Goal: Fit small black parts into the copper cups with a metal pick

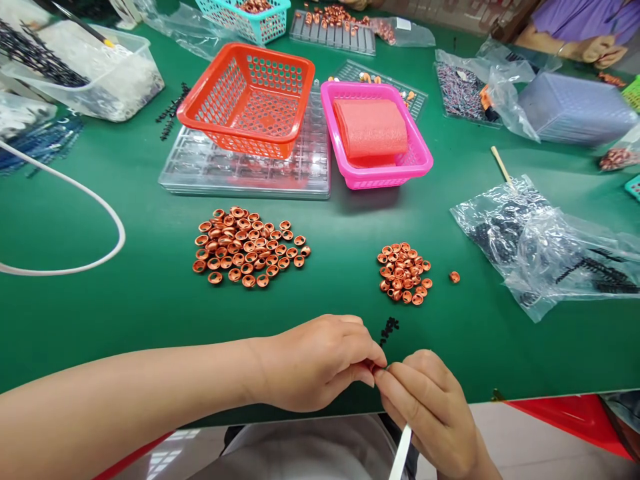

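Note:
My left hand (320, 363) comes in from the left at the table's front edge, thumb and fingers pinched on a small copper-coloured piece (369, 365), mostly hidden by the fingertips. My right hand (433, 410) is closed on a thin white stick-like tool (401, 455), whose end points down toward my lap. The fingertips of both hands meet; what the tool's tip touches is hidden. Just beyond them lies a short black knobbly strip (390, 328). Farther off are a small pile of copper-coloured cups with holes (403, 273) and a larger pile (245, 247) to the left.
An orange basket (245, 100) stands on clear plastic trays (245, 183). Beside it, a pink basket (377, 177) holds folded pink foam (373, 127). Clear bags with black parts (540, 233) lie right. A white cable (107, 213) loops left. Another person's hands (597, 50) are far right.

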A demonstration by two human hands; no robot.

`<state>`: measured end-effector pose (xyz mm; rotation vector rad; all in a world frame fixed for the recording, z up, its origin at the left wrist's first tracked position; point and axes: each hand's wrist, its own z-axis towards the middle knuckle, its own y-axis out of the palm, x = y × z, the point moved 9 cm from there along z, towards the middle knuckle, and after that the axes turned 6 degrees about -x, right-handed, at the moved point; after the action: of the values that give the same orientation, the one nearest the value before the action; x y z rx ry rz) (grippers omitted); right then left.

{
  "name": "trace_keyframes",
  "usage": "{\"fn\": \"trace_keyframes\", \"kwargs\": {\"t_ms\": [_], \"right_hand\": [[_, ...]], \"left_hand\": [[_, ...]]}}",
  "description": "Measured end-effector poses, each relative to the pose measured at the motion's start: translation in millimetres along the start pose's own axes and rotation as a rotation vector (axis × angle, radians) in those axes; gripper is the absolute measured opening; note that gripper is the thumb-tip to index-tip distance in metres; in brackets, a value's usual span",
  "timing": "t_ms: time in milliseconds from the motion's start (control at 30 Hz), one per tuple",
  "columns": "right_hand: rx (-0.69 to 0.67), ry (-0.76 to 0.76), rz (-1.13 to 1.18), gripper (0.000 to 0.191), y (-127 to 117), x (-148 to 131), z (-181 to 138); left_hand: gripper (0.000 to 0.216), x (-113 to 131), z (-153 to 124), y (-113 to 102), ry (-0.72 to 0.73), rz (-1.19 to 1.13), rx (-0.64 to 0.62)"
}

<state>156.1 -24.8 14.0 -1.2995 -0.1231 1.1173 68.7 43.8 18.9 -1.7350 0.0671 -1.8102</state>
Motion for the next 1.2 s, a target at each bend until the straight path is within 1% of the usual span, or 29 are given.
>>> {"fn": "trace_keyframes", "kwargs": {"t_ms": [267, 433, 600, 733, 933, 1200], "right_hand": [[0.021, -0.027, -0.012, 0.041, -3.1, -3.7, -3.4], [0.0, -0.017, 0.001, 0.038, -1.4, -2.7, -1.1], [-0.008, -0.042, -0.011, 0.032, 0.6, -2.5, 2.2], [-0.025, -0.044, -0.01, 0.035, 3.0, -1.3, 1.6], [-0.046, -0.037, 0.001, 0.039, 4.6, -1.1, 0.5], [-0.056, 0.01, 0.026, 0.037, 6.1, 2.3, 4.3]], "left_hand": [[0.01, -0.2, -0.5, -0.1, -0.01, -0.024, -0.004], [0.009, -0.7, -0.5, 1.5, -0.013, -0.018, -0.018], [0.01, -1.4, -1.2, 3.8, -0.01, 0.014, -0.037], [0.011, -3.2, -1.8, 6.0, -0.018, 0.029, -0.048], [0.011, -5.6, -1.9, 7.1, -0.027, 0.019, -0.021], [0.012, -4.4, -1.7, 5.3, -0.021, 0.038, 0.019]]}}
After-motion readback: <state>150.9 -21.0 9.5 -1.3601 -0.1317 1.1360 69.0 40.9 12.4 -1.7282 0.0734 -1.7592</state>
